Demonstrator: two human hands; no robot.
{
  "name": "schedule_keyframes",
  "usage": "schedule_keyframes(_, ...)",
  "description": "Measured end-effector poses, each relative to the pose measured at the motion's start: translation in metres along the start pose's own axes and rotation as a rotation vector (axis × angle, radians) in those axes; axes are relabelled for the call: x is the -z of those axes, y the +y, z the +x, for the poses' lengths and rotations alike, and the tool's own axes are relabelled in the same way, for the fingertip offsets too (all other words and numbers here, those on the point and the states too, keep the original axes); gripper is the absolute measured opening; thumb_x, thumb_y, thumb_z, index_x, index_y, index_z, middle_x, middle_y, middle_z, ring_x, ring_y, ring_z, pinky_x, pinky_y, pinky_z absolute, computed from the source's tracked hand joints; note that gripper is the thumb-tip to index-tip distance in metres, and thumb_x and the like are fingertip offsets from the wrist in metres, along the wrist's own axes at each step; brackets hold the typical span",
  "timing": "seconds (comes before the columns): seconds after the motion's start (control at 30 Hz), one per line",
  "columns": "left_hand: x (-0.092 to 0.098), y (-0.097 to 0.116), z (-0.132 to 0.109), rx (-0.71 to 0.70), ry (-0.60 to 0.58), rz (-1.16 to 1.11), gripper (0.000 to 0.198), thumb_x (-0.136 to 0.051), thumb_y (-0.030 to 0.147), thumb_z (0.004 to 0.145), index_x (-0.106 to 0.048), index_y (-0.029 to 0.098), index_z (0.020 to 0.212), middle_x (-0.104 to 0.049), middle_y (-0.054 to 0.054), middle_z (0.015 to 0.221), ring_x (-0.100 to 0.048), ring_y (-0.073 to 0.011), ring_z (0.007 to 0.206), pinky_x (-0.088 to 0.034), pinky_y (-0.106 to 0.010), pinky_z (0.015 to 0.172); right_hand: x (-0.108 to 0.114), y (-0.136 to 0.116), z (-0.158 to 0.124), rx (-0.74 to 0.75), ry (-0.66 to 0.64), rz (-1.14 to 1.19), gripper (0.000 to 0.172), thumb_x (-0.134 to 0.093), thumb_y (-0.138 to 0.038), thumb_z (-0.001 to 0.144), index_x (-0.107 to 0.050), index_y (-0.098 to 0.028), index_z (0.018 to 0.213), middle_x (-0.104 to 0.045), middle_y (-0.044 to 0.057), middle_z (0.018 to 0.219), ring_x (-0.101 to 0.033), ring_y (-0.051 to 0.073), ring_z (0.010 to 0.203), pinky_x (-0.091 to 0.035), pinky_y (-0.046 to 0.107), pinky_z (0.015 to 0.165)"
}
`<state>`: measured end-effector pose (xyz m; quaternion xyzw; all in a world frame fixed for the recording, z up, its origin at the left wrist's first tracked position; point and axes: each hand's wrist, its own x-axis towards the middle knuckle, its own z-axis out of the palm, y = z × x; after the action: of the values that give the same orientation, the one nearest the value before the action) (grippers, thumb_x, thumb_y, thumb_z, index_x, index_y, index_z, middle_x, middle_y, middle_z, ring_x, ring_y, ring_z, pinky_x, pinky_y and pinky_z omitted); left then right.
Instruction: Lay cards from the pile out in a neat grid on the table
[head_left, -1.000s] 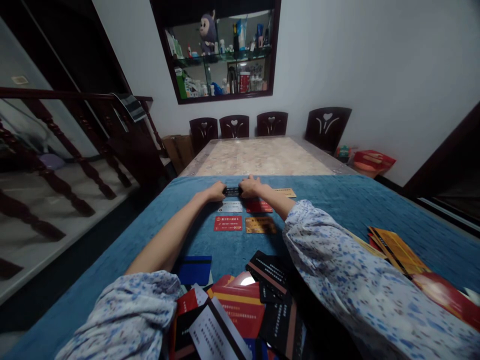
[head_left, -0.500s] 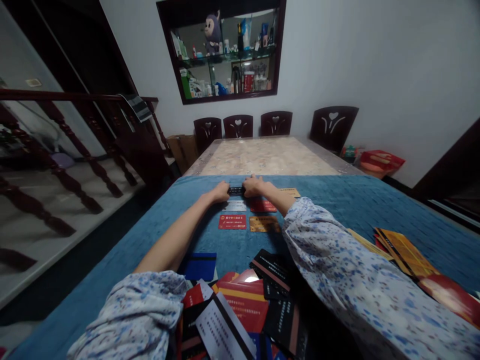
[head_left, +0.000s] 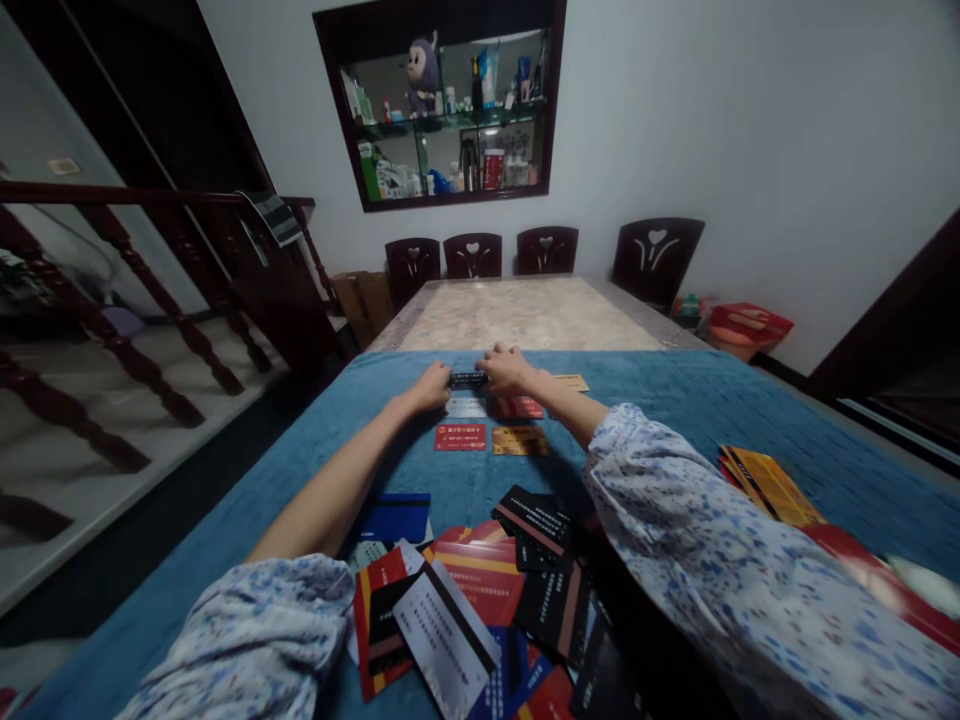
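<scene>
Far up the blue cloth, a black card [head_left: 468,380] lies between my two hands. My left hand [head_left: 431,386] pinches its left end, and my right hand [head_left: 505,370] has curled fingers at its right end. Just nearer to me is a silver card [head_left: 466,408], with a red card [head_left: 519,408] beside it, partly under my right wrist. A second row holds another red card [head_left: 460,438] and a gold card [head_left: 520,441]. Right of my right hand, another gold card [head_left: 574,382] shows in part.
Close to me lies a loose pile of cards [head_left: 480,580] in red, black, blue and white. More gold cards [head_left: 769,485] are at the right, near my sleeve. Beyond the blue cloth [head_left: 315,450] the patterned tabletop [head_left: 517,310] continues, with chairs [head_left: 472,257] behind.
The view has shifted a little, so more of the near pile shows. Both hands stay at the black card, and the rows of cards look unchanged.
</scene>
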<state>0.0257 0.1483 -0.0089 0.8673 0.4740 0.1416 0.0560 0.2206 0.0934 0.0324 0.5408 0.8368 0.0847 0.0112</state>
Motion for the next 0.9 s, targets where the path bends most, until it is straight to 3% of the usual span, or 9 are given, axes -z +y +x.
schedule_keyframes(0.17, 0.001, 0.005, -0.017, -0.043, 0.043, -0.010, 0.032, -0.057, 0.006, 0.074, -0.066, 0.013, 0.104, -0.060, -0.011, 0.105, -0.059, -0.0245, 0.099, -0.048, -0.035, 0.094, 0.006, -0.010, -0.022, 0.024, 0.085, 0.026, 0.030, -0.050, -0.027, 0.090, -0.067, -0.018, 0.114, -0.062, 0.015, 0.121, -0.044, 0.033, 0.117, -0.035, 0.043, 0.087)
schedule_keyframes(0.3, 0.004, 0.010, -0.034, -0.087, 0.100, -0.010, 0.024, -0.053, 0.007, 0.079, -0.065, 0.013, 0.099, -0.057, -0.010, 0.103, -0.058, -0.0217, 0.093, -0.049, -0.034, 0.090, 0.010, -0.019, -0.042, 0.023, 0.141, 0.035, 0.028, -0.044, -0.024, 0.094, -0.070, -0.018, 0.104, -0.066, 0.015, 0.112, -0.046, 0.031, 0.112, -0.033, 0.039, 0.080)
schedule_keyframes(0.57, 0.007, 0.028, -0.074, -0.139, 0.188, -0.083, 0.014, -0.051, 0.008, 0.080, -0.062, 0.016, 0.082, -0.055, -0.006, 0.091, -0.054, -0.0190, 0.085, -0.048, -0.033, 0.085, 0.009, -0.035, -0.080, 0.063, 0.185, 0.079, 0.023, -0.048, -0.022, 0.092, -0.070, -0.018, 0.096, -0.068, 0.013, 0.106, -0.046, 0.028, 0.106, -0.029, 0.036, 0.074)
schedule_keyframes(0.9, 0.013, 0.041, -0.126, -0.154, 0.250, -0.137, 0.011, -0.052, 0.010, 0.082, -0.062, 0.017, 0.083, -0.055, -0.006, 0.093, -0.056, -0.0192, 0.088, -0.048, -0.034, 0.086, 0.020, -0.056, -0.124, 0.117, 0.224, 0.123, 0.018, -0.053, -0.023, 0.091, -0.070, -0.019, 0.095, -0.069, 0.010, 0.101, -0.046, 0.026, 0.103, -0.026, 0.035, 0.074)
